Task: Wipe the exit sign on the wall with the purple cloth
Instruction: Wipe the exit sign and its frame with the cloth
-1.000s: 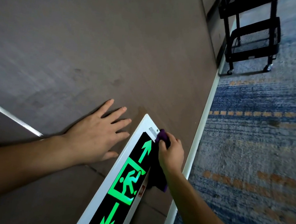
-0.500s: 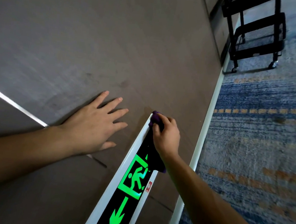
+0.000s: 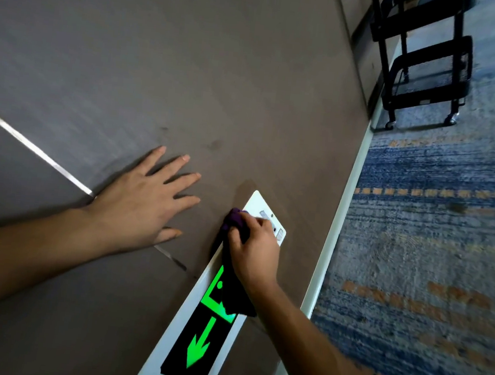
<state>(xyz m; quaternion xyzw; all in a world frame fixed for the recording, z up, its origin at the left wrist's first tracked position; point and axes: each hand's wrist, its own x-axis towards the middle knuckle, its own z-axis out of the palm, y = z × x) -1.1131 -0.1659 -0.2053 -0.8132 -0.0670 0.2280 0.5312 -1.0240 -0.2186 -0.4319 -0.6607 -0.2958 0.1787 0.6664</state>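
My right hand [image 3: 253, 249] grips the purple cloth [image 3: 235, 218], pressing it on the far end of the exit sign [image 3: 192, 349] low on the wall [image 3: 192, 59]. My left hand [image 3: 143, 204] lies flat, fingers spread, on the wall just left of the sign.

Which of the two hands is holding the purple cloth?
The right hand grips the purple cloth against the exit sign; the left hand lies flat on the wall, holding nothing.

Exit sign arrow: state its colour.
Bright green, on the black panel of the exit sign; the arrow shows in the head view.
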